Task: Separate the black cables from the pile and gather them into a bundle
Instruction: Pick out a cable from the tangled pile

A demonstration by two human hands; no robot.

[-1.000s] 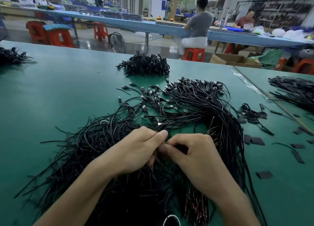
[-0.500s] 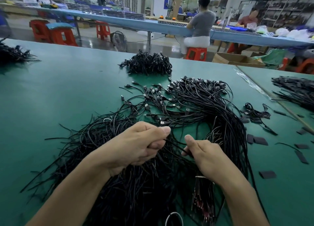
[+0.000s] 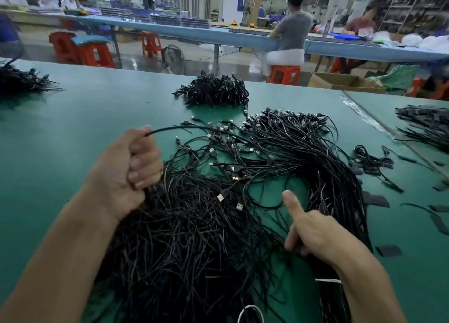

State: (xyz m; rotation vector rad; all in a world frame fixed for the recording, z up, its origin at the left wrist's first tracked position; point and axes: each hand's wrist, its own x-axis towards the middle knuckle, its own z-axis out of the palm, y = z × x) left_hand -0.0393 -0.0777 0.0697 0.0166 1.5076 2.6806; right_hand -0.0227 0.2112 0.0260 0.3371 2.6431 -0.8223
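Note:
A big loose pile of black cables (image 3: 243,181) with USB plugs sprawls over the green table (image 3: 73,128) in front of me. My left hand (image 3: 128,169) is raised at the pile's left side, its fist gripping a black cable whose free end arcs out to the right. My right hand (image 3: 313,230) lies lower on the pile's right part, thumb sticking up, fingers curled round a thick strand of cables. That strand runs down under my right wrist, where a white tie (image 3: 328,280) crosses it.
A tied heap of black cables (image 3: 213,90) sits at the table's far middle, another (image 3: 19,81) at the far left, more (image 3: 425,125) at the right. Small black patches (image 3: 388,249) lie scattered right of the pile. Two people sit at a blue bench behind.
My hands have parted. The left hand rose up and leftward, drawing a cable out of the pile. The right hand slid down and rightward along the strand.

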